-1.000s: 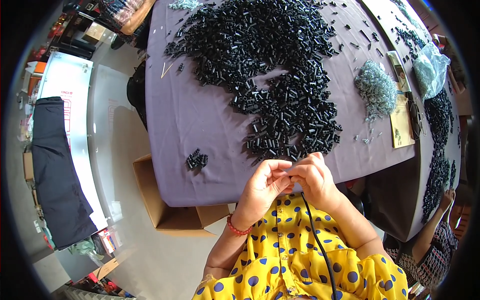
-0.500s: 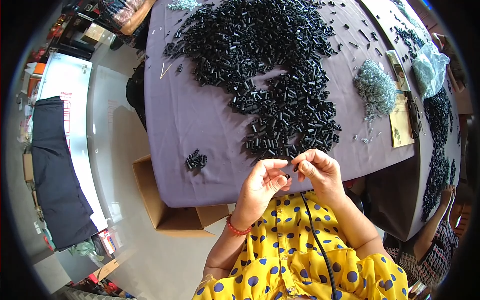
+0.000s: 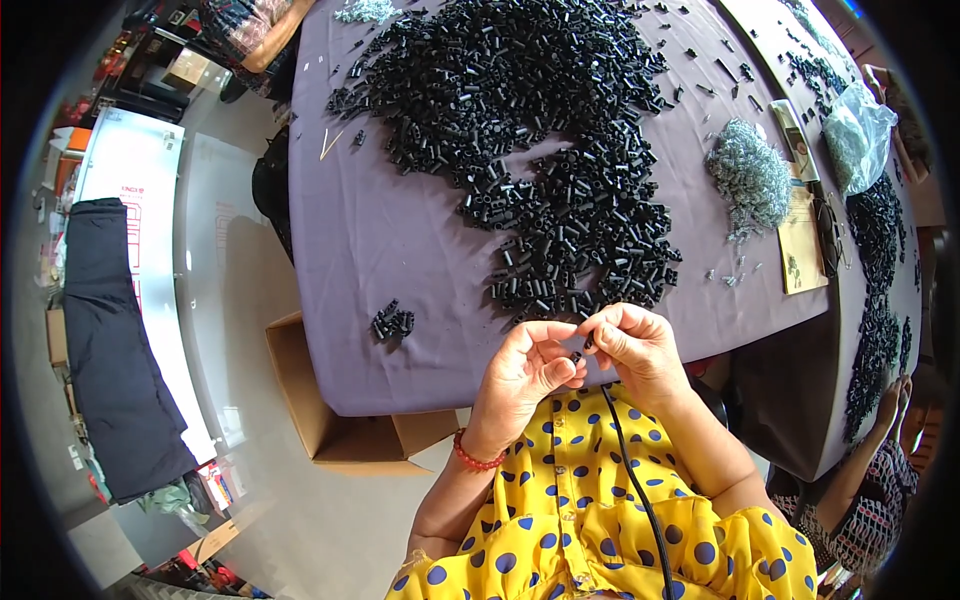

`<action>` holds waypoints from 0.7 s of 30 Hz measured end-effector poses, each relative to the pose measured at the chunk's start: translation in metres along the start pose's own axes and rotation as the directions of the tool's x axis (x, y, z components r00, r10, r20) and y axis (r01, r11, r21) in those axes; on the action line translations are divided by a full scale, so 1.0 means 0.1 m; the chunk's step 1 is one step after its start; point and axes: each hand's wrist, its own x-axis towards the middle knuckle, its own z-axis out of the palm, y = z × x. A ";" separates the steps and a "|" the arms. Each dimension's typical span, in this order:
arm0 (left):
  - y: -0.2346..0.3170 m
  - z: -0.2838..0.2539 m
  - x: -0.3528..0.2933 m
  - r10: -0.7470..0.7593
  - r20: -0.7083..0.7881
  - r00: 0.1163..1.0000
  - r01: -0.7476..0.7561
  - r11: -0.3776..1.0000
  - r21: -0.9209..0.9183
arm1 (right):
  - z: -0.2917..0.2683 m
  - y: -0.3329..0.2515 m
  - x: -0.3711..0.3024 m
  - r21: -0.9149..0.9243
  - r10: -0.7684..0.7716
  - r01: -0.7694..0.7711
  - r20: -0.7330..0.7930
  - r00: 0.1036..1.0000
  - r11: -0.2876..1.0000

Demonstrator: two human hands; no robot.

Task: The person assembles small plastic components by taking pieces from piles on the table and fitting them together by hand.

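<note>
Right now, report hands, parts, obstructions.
Left hand holding small black part. Right hand pinching second black part. Hands close together, nothing seen blocking them. Black pile just beyond.

Bright light here — the white board point(image 3: 145, 150) glaring, faint shadows creasing the purple cloth point(image 3: 400, 250) — and straight edges bowing toward black corners.

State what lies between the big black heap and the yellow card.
In the head view, a pale heap of tiny pieces lies between the black heap and the yellow card.

Dark cloth point(image 3: 120, 340) drapes a white box point(image 3: 150, 155) — far left; an open cardboard box point(image 3: 296, 372) nearby; glasses point(image 3: 829, 228) at right.
</note>
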 end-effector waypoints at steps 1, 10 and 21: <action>0.00 0.00 0.00 0.000 0.000 1.000 0.000 1.000 0.000 | 0.00 0.00 0.00 0.000 0.000 0.000 0.000 1.000 1.000; 0.01 0.03 0.00 -0.014 -0.017 1.000 0.014 1.000 -0.009 | -0.02 0.03 0.00 0.007 -0.031 0.031 0.035 0.999 0.999; -0.01 0.03 0.00 -0.008 -0.014 1.000 0.009 1.000 0.025 | -0.02 0.04 -0.02 -0.103 -0.080 0.083 0.038 0.996 0.991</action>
